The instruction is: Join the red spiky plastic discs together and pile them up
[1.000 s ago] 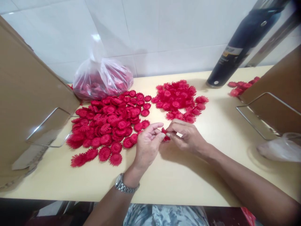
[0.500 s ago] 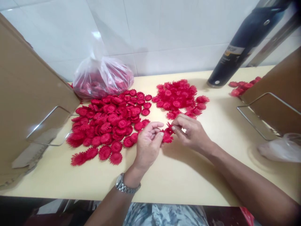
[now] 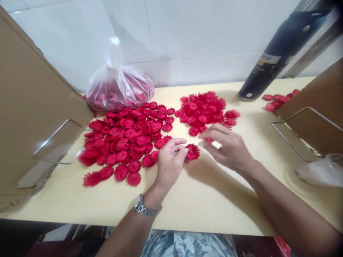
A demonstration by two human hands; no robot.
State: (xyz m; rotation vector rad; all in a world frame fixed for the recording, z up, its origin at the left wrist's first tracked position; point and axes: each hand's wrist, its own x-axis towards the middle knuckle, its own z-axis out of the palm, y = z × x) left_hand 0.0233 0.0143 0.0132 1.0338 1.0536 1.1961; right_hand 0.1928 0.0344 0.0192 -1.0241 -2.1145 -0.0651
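A round red flower with a fringed edge [image 3: 193,152] is pinched between the thumb and fingers of my left hand [image 3: 171,162], which wears a metal watch [image 3: 147,207]. My right hand [image 3: 227,147] hovers just right of that flower, apart from it, thumb and fingers spread with nothing visible between them. Behind my right hand lies a smaller pile of red flowers [image 3: 203,109]. To the left of my left hand spreads a larger pile of similar red flowers [image 3: 125,137], some stacked on one another.
A tied clear bag of red pieces [image 3: 120,89] rests against the tiled wall. A dark bottle [image 3: 278,57] stands back right. Cardboard boxes [image 3: 34,100] with wire handles flank the cream table [image 3: 193,210]. A crumpled plastic bag [image 3: 320,171] lies at the right.
My right hand has let go of the flower and drawn off to the right, its fingers parting. The flower in my left hand now faces up more fully.
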